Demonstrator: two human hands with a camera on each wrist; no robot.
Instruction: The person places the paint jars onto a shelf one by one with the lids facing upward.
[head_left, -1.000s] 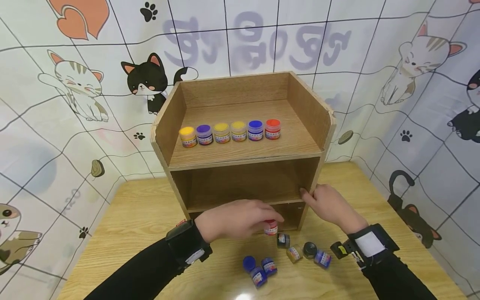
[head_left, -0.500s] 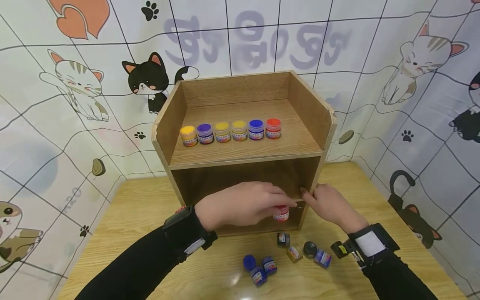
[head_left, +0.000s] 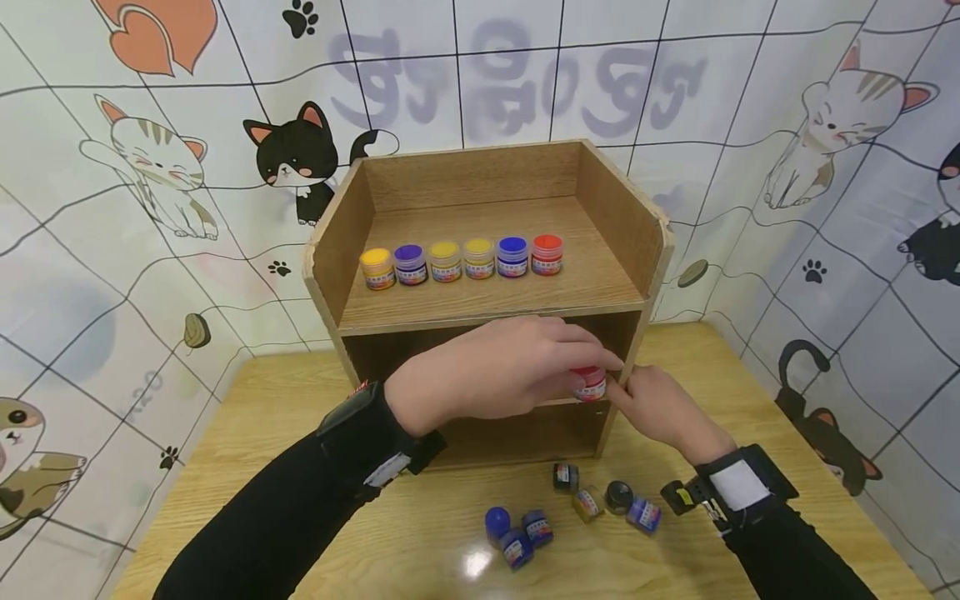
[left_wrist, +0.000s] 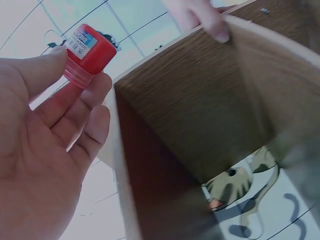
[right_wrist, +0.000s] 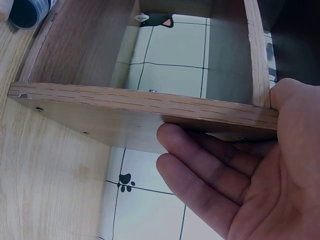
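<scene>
My left hand (head_left: 487, 371) pinches a small red paint jar (head_left: 591, 387) between thumb and fingers, in front of the middle level at the right end of a wooden shelf (head_left: 487, 308). In the left wrist view the same jar shows its white label and clear rim, held clear of the shelf. My right hand (head_left: 663, 412) grips the shelf's right side panel (right_wrist: 190, 107), thumb on the inner side and fingers along the outside. On the top level stands a row of paint jars with yellow, purple, blue and red lids, the red-lidded jar (head_left: 547, 255) at its right end.
On the table (head_left: 262, 467) before the shelf lie several loose jars: a blue cluster (head_left: 516, 548), a dark jar (head_left: 566, 477), a yellow jar (head_left: 587, 504), a black-lidded jar (head_left: 619, 497) and a blue jar (head_left: 643, 515). A cat-print wall covering (head_left: 480, 92) stands behind.
My left hand has lifted the red paint jar from near the shelf's base, up and to the right, to the middle level. The right hand has stayed on the side panel.
</scene>
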